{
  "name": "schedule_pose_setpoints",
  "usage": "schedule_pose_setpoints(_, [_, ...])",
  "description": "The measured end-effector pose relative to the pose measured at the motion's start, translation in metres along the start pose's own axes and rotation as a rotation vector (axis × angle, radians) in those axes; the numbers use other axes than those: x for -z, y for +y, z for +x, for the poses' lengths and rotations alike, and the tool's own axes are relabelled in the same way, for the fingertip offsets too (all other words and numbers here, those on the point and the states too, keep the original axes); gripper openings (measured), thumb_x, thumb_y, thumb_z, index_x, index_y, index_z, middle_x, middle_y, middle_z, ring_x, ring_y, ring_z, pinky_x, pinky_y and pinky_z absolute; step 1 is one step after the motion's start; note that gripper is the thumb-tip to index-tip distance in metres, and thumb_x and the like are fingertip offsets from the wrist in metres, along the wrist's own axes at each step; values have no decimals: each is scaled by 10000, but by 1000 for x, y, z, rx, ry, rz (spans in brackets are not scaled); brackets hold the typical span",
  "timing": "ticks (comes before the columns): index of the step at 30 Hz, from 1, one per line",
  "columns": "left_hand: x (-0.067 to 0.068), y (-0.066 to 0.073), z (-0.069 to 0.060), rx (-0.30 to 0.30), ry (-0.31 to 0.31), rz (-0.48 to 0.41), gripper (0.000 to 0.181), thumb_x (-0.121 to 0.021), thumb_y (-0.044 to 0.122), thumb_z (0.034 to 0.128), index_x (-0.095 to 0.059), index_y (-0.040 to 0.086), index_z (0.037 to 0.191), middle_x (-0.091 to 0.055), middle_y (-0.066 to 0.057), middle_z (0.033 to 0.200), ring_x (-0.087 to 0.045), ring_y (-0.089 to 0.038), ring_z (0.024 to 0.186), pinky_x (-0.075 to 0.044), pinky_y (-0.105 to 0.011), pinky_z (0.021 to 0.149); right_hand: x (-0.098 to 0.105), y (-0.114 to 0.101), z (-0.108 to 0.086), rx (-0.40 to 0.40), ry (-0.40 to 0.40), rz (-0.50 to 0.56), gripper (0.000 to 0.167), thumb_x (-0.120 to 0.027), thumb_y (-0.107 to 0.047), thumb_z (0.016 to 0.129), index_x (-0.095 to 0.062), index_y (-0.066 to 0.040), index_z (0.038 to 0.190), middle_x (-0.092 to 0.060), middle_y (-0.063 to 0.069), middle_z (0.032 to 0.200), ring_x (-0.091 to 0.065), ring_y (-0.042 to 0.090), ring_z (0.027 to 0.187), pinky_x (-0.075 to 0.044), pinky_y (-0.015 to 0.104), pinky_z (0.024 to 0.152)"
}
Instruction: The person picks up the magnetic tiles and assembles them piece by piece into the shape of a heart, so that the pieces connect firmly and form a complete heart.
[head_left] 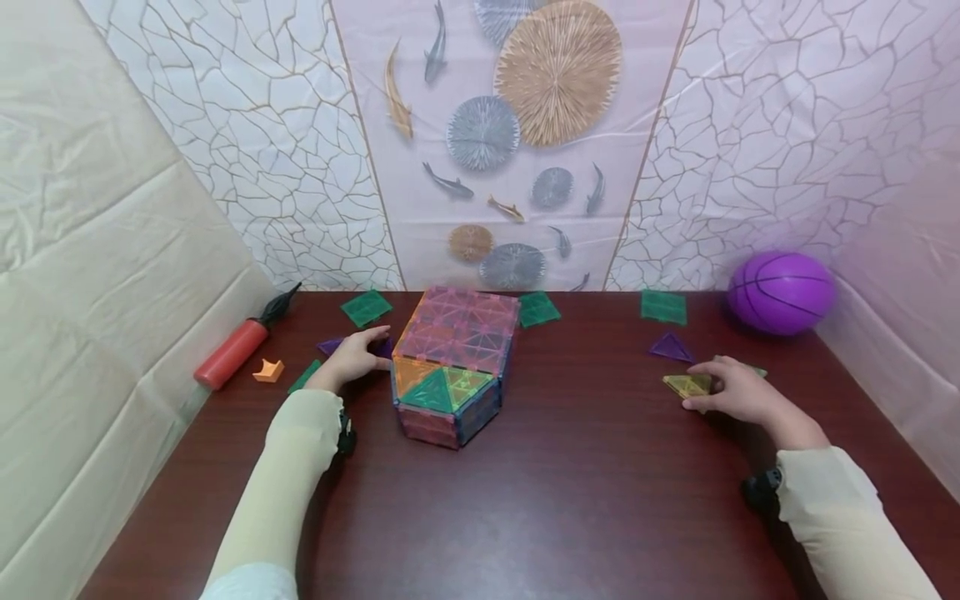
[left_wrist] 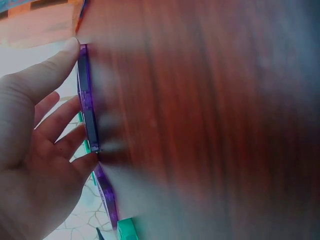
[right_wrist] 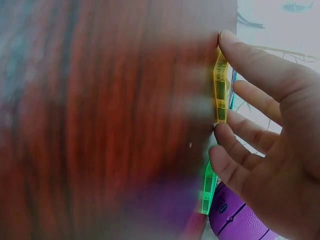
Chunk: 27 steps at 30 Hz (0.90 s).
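At the left side of a box-like build of translucent magnetic tiles (head_left: 457,333), my left hand (head_left: 351,360) holds a purple magnetic tile (left_wrist: 86,97) between thumb and fingers. That tile lies flat on the table, and a second purple tile (left_wrist: 106,197) lies near the little finger. Over on the right, my right hand (head_left: 738,392) pinches a yellow magnetic tile (head_left: 686,384) at its edges, the thumb at the near side. A green tile (right_wrist: 208,187) lies beyond its lower fingers. The build has pink tiles on top, with orange, green and yellow triangles at its front.
Green square tiles (head_left: 663,306) lie along the back edge. A purple triangle tile (head_left: 671,347) is behind the right hand, and a purple ball (head_left: 782,293) sits at the back right corner. At left are a red hand pump (head_left: 234,353) and a small orange piece (head_left: 268,371).
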<state>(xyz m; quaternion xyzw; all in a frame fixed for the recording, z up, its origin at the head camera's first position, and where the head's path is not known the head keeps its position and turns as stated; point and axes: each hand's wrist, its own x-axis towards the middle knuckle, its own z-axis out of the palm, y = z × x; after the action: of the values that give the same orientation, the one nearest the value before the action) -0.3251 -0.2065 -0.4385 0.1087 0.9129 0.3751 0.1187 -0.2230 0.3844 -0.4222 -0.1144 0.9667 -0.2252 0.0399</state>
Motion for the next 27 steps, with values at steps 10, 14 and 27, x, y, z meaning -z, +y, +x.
schedule_pose_setpoints(10, [-3, 2, -2, -43, 52, 13, 752, -744, 74, 826, -359, 4, 1468, -412, -221, 1439, -381, -382, 1338, -328, -513, 1084, -2, 1, -2, -45, -38, 47, 634, -763, -350, 812, -582, 111, 1208, -306, 481, 1326, -304, 616, 1219, -345, 682, 913])
schedule_pose_setpoints(14, [-2, 0, 0, -61, 81, 51, 771, -767, 78, 800, -371, -24, 1454, -408, -222, 1401, -392, -387, 1311, -327, -521, 1079, -4, 0, -2, -40, -10, 39, 605, -771, -339, 805, -596, 96, 1188, -438, 371, 1171, -472, 475, 1027, -420, 558, 822])
schedule_pose_setpoints(27, [4, 0, -6, 48, 148, 35, 706, -729, 98, 849, -378, -29, 1448, -435, -271, 1408, -441, -394, 1261, -351, -526, 1059, -12, -21, -1, -24, 64, 137, 465, -743, -220, 819, -495, 34, 1119, -608, 136, 888, -525, 183, 745, -436, 312, 641])
